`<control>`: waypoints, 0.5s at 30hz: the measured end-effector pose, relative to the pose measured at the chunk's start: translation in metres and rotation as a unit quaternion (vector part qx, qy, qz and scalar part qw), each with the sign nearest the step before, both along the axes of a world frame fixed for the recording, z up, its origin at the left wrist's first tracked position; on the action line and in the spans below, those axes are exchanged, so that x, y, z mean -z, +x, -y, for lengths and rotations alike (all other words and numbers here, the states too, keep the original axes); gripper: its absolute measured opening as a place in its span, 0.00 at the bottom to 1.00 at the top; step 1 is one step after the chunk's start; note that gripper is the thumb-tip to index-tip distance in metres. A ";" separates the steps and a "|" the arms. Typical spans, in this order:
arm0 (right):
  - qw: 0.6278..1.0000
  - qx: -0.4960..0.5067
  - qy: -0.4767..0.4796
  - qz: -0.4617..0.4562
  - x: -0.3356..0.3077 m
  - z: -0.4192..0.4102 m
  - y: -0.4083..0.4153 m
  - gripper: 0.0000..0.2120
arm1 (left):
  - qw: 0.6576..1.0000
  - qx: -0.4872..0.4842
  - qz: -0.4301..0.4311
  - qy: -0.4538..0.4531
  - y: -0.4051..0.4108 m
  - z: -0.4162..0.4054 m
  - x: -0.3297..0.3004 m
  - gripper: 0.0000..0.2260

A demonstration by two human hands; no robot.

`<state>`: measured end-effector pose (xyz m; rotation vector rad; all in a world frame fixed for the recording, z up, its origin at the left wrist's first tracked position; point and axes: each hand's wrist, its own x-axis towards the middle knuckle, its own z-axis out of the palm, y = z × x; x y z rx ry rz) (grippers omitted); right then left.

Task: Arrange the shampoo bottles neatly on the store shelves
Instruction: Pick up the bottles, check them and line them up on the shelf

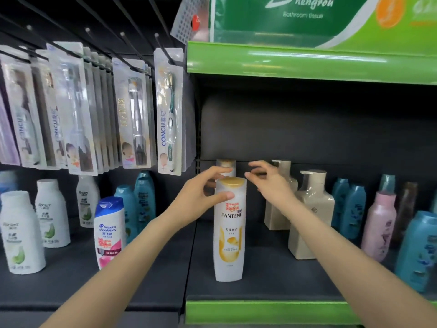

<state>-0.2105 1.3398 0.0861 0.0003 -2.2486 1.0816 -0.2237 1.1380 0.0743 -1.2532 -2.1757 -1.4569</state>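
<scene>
Left hand [201,192] on Pantene bottle [229,230] (one)

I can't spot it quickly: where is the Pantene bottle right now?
In the head view the Pantene bottle stands upright near the middle of the dark shelf, held near its cap by the left hand, left of the beige pump bottles.

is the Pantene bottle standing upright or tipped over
Upright. The Pantene bottle stands base-down on the shelf, gold cap on top, with the left hand holding its neck.
</scene>
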 end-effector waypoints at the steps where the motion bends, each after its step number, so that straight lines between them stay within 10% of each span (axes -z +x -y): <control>1: 1.000 -0.005 0.012 0.007 -0.001 -0.001 -0.011 0.16 | 1.000 0.005 0.003 -0.004 -0.002 0.000 0.000 0.18; 15: 0.986 -0.069 0.131 0.070 0.000 -0.011 -0.106 0.25 | 0.998 0.007 0.061 -0.010 0.000 0.001 0.004 0.15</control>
